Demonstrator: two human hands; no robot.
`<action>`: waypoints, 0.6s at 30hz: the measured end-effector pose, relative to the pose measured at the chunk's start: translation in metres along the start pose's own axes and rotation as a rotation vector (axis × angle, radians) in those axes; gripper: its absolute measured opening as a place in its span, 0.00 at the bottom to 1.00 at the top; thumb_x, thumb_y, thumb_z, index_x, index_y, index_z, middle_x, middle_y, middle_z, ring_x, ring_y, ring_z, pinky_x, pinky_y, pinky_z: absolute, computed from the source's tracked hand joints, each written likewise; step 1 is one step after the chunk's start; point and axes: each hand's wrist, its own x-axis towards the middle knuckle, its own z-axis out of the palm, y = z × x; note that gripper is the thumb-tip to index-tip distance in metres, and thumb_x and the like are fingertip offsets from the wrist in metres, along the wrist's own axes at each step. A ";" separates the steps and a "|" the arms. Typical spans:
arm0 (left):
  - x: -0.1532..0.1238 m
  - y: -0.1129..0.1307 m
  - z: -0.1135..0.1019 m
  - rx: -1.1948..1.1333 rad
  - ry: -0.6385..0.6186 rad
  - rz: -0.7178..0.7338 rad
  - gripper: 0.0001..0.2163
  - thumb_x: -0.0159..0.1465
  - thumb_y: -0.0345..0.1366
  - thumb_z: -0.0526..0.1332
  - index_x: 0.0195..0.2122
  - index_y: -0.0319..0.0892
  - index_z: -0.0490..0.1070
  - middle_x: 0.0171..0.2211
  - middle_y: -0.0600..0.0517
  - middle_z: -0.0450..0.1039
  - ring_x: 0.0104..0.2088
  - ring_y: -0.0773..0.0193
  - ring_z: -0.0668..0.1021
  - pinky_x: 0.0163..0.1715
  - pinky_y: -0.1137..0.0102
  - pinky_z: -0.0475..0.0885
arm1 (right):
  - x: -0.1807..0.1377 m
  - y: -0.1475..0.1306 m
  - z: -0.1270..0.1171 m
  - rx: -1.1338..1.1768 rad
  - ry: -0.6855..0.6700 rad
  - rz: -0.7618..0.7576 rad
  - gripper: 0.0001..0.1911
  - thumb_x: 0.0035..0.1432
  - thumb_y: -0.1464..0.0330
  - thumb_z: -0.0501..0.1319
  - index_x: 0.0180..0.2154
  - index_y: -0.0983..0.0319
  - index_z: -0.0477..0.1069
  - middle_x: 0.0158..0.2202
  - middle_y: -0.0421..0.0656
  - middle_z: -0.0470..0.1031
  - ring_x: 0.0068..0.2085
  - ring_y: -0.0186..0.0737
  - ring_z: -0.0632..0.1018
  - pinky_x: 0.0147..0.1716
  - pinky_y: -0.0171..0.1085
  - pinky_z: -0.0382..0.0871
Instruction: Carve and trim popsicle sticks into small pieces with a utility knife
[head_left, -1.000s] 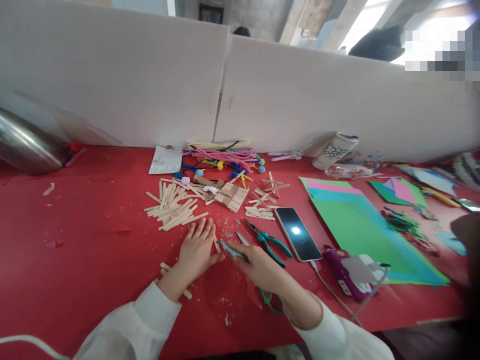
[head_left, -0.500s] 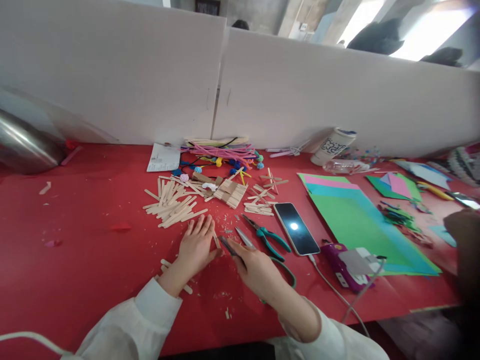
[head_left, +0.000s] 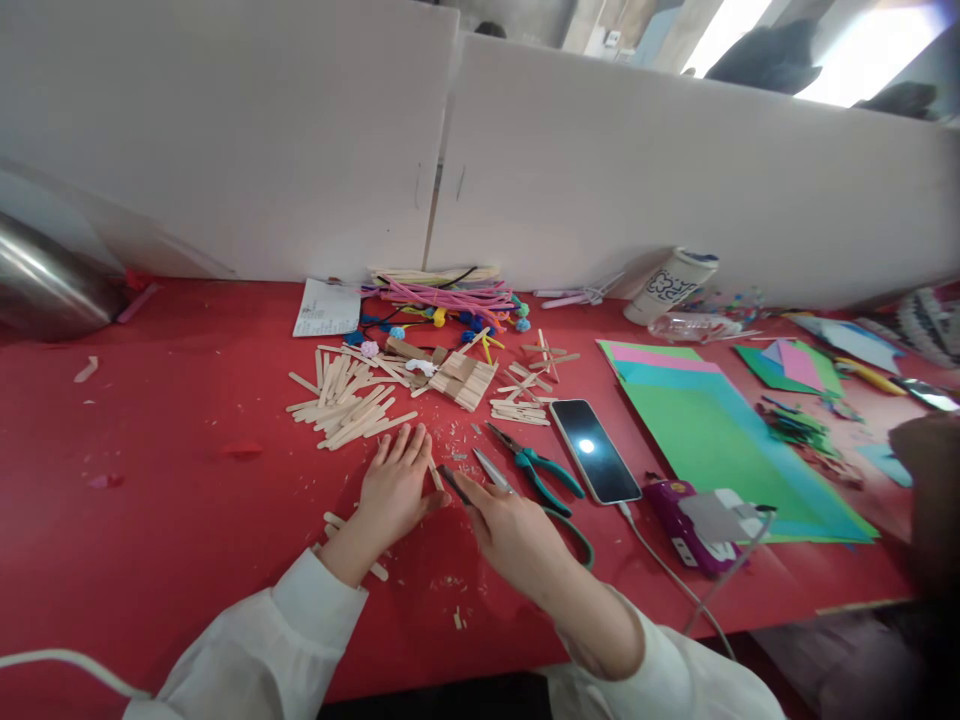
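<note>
My left hand (head_left: 395, 485) lies flat on the red table with its fingers spread. It presses down a wooden craft stick (head_left: 435, 473), whose end shows between the forefinger and thumb. My right hand (head_left: 517, 540) is closed round a dark, slim craft knife (head_left: 455, 484), its tip beside that stick; the blade is hard to make out. More craft sticks (head_left: 376, 568) lie partly under my left wrist. Just right of the knife are scissors (head_left: 493, 470), their handles partly hidden by my right hand, and teal-handled pliers (head_left: 536, 465).
A pile of craft sticks (head_left: 349, 405) and a stick panel (head_left: 465, 380) lie ahead, with pipe cleaners (head_left: 442, 295) behind. To the right are a phone (head_left: 596, 455), a purple power adapter (head_left: 686, 535) with cables, and coloured paper (head_left: 697, 430). Another person's hand (head_left: 922, 455) is at far right.
The view has shifted slightly. Both hands stay in nearly the same place, with the knife still beside the craft stick.
</note>
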 end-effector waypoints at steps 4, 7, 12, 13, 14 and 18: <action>0.000 0.001 -0.003 -0.002 -0.014 -0.001 0.30 0.64 0.49 0.49 0.62 0.33 0.55 0.64 0.41 0.51 0.63 0.50 0.55 0.60 0.55 0.54 | -0.001 -0.002 -0.001 -0.040 -0.016 -0.002 0.26 0.60 0.74 0.48 0.61 0.61 0.57 0.41 0.51 0.77 0.38 0.45 0.80 0.31 0.37 0.71; 0.000 0.001 -0.004 0.000 -0.020 -0.002 0.31 0.64 0.49 0.50 0.62 0.32 0.54 0.64 0.41 0.50 0.63 0.50 0.55 0.60 0.55 0.54 | -0.003 -0.005 -0.004 -0.070 -0.035 0.004 0.27 0.60 0.75 0.48 0.61 0.61 0.56 0.40 0.51 0.77 0.37 0.45 0.80 0.30 0.36 0.71; 0.000 0.002 -0.005 0.000 -0.022 -0.005 0.30 0.63 0.48 0.51 0.62 0.33 0.54 0.64 0.41 0.50 0.64 0.51 0.54 0.60 0.55 0.54 | 0.000 -0.011 -0.008 -0.125 -0.079 -0.004 0.28 0.59 0.76 0.49 0.61 0.63 0.55 0.41 0.53 0.76 0.36 0.46 0.80 0.31 0.36 0.72; 0.000 0.002 -0.005 0.000 -0.026 -0.005 0.30 0.63 0.48 0.51 0.62 0.33 0.54 0.64 0.41 0.50 0.64 0.51 0.54 0.60 0.54 0.54 | 0.001 -0.012 -0.008 -0.124 -0.085 -0.008 0.28 0.58 0.77 0.49 0.61 0.64 0.55 0.41 0.55 0.76 0.36 0.46 0.80 0.31 0.37 0.72; 0.000 0.002 -0.005 0.001 -0.030 -0.004 0.30 0.64 0.47 0.51 0.62 0.33 0.54 0.64 0.41 0.50 0.64 0.51 0.54 0.60 0.55 0.54 | 0.002 -0.013 -0.009 -0.118 -0.092 -0.012 0.29 0.57 0.78 0.50 0.61 0.66 0.56 0.41 0.56 0.76 0.36 0.47 0.80 0.32 0.37 0.72; 0.001 0.003 -0.005 0.006 -0.052 -0.008 0.29 0.64 0.47 0.51 0.62 0.33 0.54 0.64 0.41 0.49 0.64 0.51 0.53 0.61 0.55 0.52 | 0.007 -0.013 -0.012 -0.037 -0.096 -0.023 0.30 0.53 0.80 0.52 0.59 0.69 0.59 0.39 0.59 0.76 0.37 0.48 0.80 0.34 0.39 0.72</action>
